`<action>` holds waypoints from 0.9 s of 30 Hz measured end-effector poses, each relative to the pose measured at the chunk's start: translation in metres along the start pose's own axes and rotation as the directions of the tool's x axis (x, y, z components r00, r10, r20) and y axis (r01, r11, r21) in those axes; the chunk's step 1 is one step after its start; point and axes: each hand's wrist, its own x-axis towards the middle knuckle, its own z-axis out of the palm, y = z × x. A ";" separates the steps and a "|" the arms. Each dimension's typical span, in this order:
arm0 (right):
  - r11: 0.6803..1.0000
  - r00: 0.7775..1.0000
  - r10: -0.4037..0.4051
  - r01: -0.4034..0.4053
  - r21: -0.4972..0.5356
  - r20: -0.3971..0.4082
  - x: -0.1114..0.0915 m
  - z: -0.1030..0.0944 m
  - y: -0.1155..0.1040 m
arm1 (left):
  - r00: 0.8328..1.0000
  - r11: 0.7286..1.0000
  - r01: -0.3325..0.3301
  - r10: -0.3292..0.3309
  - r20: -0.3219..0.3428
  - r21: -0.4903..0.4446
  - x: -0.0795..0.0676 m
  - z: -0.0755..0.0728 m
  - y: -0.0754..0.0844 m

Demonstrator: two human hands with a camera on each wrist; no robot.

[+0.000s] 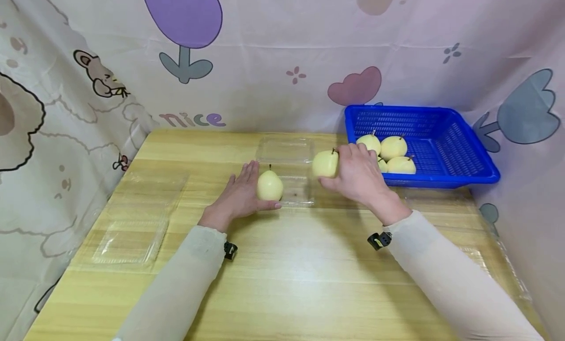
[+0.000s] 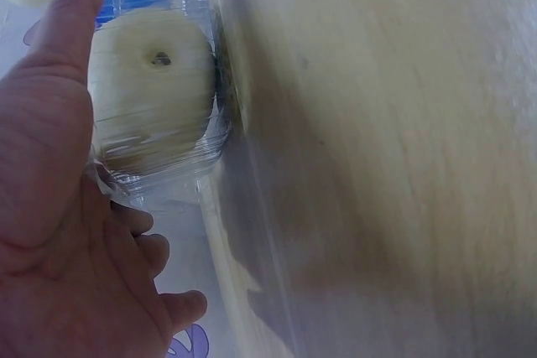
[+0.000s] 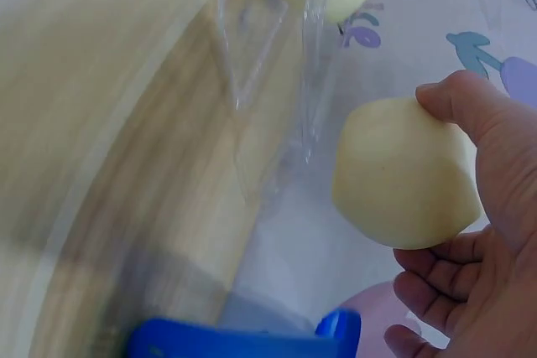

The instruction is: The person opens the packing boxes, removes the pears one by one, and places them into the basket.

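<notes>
My right hand (image 1: 359,174) grips a pale yellow pear (image 1: 325,164), held in front of the blue basket's left end; in the right wrist view the thumb lies over the pear (image 3: 403,173) and the fingers are beneath it. Another pear (image 1: 269,186) sits upright in the left part of a clear plastic clamshell box (image 1: 297,194). My left hand (image 1: 240,194) rests at that box's left end, fingers extended and thumb along the near edge. Through the box wall, the left wrist view shows this pear (image 2: 151,90). The box's lid (image 1: 286,148) stands open toward the wall.
At the back right, a blue plastic basket (image 1: 454,179) holds several more pears (image 1: 394,147). Clear plastic boxes lie at the left (image 1: 128,240) and right (image 1: 474,257) of the wooden table (image 1: 300,282). A printed cloth (image 1: 273,61) hangs behind and at both sides.
</notes>
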 end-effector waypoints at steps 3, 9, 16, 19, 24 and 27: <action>1.000 1.000 0.021 -0.021 -0.003 0.002 -0.002 -0.005 0.008 | 1.000 1.000 0.003 -0.003 0.002 -0.006 0.000 0.001 0.000; 0.998 0.998 0.060 -0.060 -0.005 -0.004 -0.005 -0.014 0.022 | 1.000 1.000 0.002 -0.002 0.001 -0.026 0.000 0.002 0.000; 0.996 0.996 0.087 -0.087 0.014 -0.008 -0.004 -0.027 0.028 | 1.000 1.000 -0.006 0.006 -0.006 -0.017 -0.001 0.002 -0.003; 0.996 0.996 0.089 -0.089 0.012 -0.023 -0.003 -0.034 0.031 | 1.000 1.000 -0.011 0.011 -0.006 -0.018 -0.001 0.002 -0.004; 0.993 0.993 0.118 -0.118 0.003 -0.018 -0.005 -0.049 0.040 | 1.000 1.000 -0.011 0.011 0.001 -0.016 0.000 0.001 -0.002; 0.990 0.990 0.144 -0.144 0.005 -0.012 -0.006 -0.059 0.049 | 1.000 1.000 -0.012 0.012 0.007 -0.016 0.000 0.000 0.000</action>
